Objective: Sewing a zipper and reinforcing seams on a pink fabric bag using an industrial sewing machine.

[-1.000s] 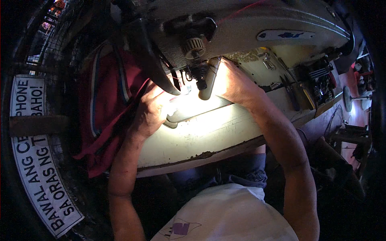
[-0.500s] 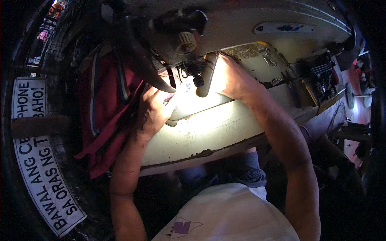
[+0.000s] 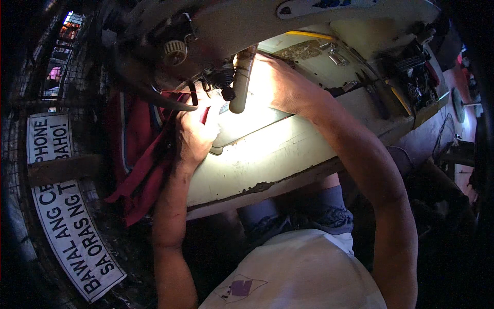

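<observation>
1. From my place I see the left hand (image 3: 197, 138) at the right edge of a dark red cloth (image 3: 138, 134), which has pale and blue stripes.
2. The bulk of this cloth lies to the left of the hand. A small red piece also appears just beside the left fingers, near the thumb.
3. The left fingers are bent and seem to touch the cloth, but in the strong light I cannot tell if they are clamped on it.
4. The right hand (image 3: 282, 86) is on the other side of a pale tube (image 3: 243, 77), well apart from the bulk of the cloth. Its fingers go into the glare, so I cannot tell if they are together or apart.
5. The sewing machine (image 3: 234, 33) stands over the lit area, with a ribbed knob (image 3: 175, 52) on it.
6. Both hands are above the table (image 3: 267, 172); a dark tool (image 3: 373, 95) lies right of the right wrist.
</observation>
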`<state>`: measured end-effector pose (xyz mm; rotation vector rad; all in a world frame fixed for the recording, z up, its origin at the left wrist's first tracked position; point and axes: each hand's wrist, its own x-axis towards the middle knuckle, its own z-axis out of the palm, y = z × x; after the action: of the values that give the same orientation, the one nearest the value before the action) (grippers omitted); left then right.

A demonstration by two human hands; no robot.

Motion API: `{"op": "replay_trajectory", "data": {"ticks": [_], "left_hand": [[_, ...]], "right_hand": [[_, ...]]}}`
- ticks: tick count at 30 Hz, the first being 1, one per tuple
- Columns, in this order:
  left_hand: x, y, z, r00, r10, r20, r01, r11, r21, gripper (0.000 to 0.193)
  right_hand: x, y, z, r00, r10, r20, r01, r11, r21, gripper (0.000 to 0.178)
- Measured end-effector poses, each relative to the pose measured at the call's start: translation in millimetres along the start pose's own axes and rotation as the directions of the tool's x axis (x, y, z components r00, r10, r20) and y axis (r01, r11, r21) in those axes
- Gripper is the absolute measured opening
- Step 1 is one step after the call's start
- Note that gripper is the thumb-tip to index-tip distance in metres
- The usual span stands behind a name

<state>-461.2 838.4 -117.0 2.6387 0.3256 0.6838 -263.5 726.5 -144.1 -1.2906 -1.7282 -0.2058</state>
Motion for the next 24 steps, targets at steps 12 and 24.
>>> {"op": "replay_trajectory", "data": {"ticks": [12,24], "left_hand": [[0.3,-5.9,-1.2,0.988,-0.127,0.084,0.141,0.971,-0.192,0.011],[-0.1,-4.2,-12.8,1.0,-0.014,-0.014,0.011,0.973,-0.23,0.014]], "right_hand": [[1.1,-0.5,-1.7,0.978,0.183,0.096,-0.196,0.97,0.148,0.02],[8.0,-18.7,-15.9,0.888,0.388,0.246,-0.426,0.895,0.128,0.042]]}}
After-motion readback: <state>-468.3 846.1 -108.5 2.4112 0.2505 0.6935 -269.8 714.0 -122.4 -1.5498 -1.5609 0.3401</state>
